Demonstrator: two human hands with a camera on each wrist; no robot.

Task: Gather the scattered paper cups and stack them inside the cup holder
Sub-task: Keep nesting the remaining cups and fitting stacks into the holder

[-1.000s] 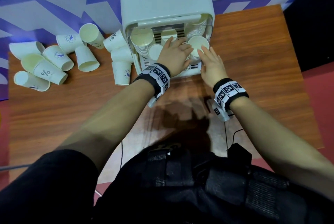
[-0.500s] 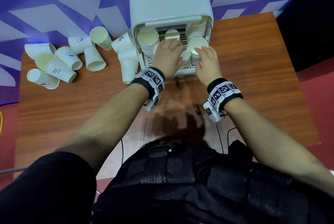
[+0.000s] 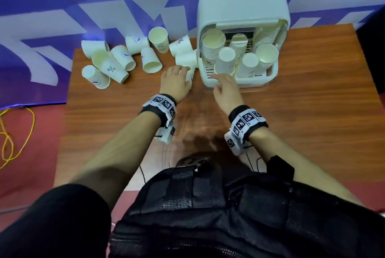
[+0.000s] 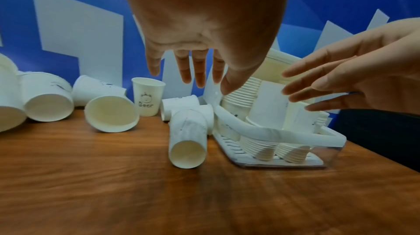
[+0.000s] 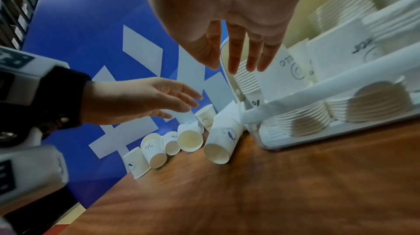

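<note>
Both hands are empty at this moment, so the step in hand looks like the reach for another loose cup. The left hand (image 3: 175, 80) hangs palm down with fingers spread and relaxed just above the nearest cup (image 4: 187, 138), which lies on its side on the counter (image 3: 312, 111), mouth toward the person, just beside the left wall of the cup holder (image 3: 242, 7). The right hand (image 3: 226, 86) is likewise relaxed and holds nothing, hovering at the holder's front rail. Inside the holder stand several stacks of nested cups (image 3: 212, 49), some mouth up and some upturned, so part of the work is done; about ten scattered cups (image 3: 116, 66) remain on the counter to the left, most of them tipped over. The next move, I judge, calls for the left fingers to close round the lying cup without crushing its thin wall, then turn it to match a stack before nesting it. The head view hides most of that cup under the left hand; the left wrist view shows it whole, apart from the fingers, and also an upright cup (image 4: 148, 96) marked with a bear. The right wrist view shows the ribbed rims of the stacks behind the rail.
</note>
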